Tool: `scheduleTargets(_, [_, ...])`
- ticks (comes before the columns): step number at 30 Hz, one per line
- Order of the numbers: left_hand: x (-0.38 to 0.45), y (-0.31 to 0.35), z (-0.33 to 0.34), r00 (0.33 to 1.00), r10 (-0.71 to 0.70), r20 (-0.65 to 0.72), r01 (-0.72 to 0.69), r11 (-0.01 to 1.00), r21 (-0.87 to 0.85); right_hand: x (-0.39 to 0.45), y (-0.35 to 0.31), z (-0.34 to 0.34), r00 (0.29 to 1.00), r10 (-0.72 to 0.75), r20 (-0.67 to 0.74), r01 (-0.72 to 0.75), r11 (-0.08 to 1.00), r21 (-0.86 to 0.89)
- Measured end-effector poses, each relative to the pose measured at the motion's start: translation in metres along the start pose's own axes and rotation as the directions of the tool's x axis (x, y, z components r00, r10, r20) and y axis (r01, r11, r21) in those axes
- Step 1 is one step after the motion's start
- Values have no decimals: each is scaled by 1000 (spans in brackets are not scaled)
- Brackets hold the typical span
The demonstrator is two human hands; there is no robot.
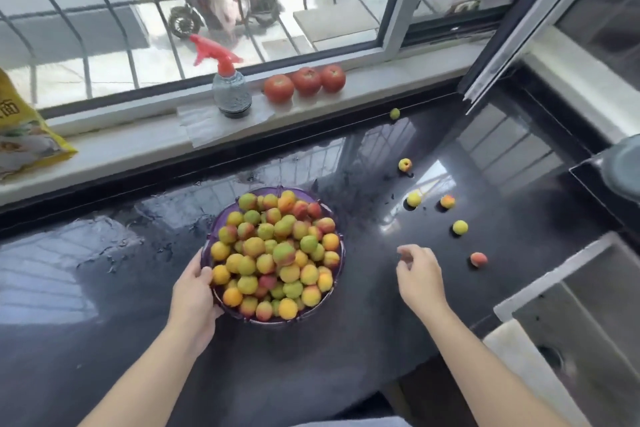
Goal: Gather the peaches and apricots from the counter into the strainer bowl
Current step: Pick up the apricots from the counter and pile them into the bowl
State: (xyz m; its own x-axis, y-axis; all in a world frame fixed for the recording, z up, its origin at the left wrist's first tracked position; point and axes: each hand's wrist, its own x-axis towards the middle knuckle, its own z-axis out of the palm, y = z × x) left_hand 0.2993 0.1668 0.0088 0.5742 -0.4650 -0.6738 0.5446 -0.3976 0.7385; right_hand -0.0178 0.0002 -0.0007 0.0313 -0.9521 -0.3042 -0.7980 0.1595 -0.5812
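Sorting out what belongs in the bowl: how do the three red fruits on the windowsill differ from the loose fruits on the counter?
The three red fruits are plainly bigger than the loose small fruits. They are evenly red; the small ones are yellow-green, some blushed pink. They sit touching in a row on the windowsill, while the small ones lie scattered apart on the dark counter. Both kinds are round and lie outside the purple strainer bowl.
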Motion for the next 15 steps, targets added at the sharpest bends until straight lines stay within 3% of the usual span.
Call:
scheduleTargets(9, [-13,-23,22,992,-52,-114,50,999,-19,150,-24,-30,996,2,94,27,951,-307])
scheduleTargets(15, [-17,-10,17,991,-93,-98,104,988,112,169,-22,-5,995,-72,63,93,881,-465])
